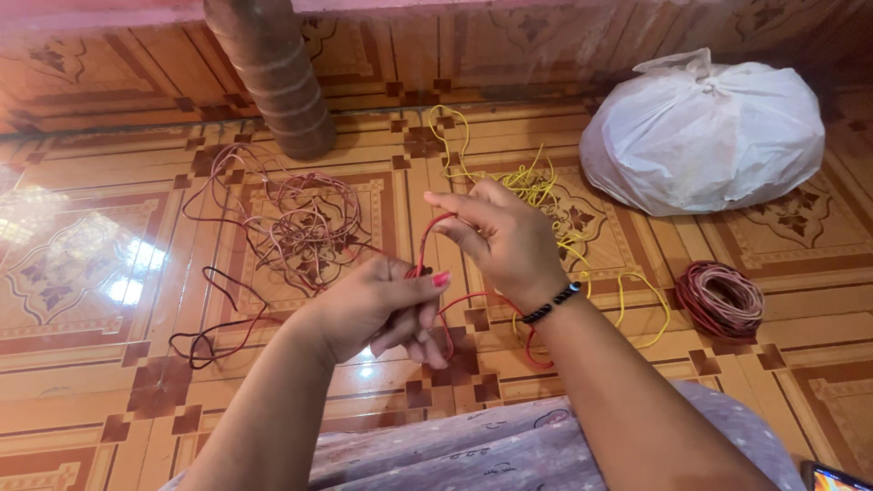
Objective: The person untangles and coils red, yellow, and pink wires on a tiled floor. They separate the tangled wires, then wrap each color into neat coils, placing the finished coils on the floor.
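Observation:
Both my hands hold one thin red wire above the tiled floor. My left hand pinches it between thumb and fingers, the thumb nail painted red. My right hand, with a black bead bracelet at the wrist, grips the wire a little higher, so it arches between the two hands. The wire loops down below my right wrist and trails left to a tangled heap of pinkish-red wire. A loose yellow wire lies on the floor behind my right hand.
A tied white plastic bag sits at the back right. A neat coil of red wire lies right of my forearm. A brown ribbed post rises at the back. Dark wire trails at the left. My patterned lap fills the bottom.

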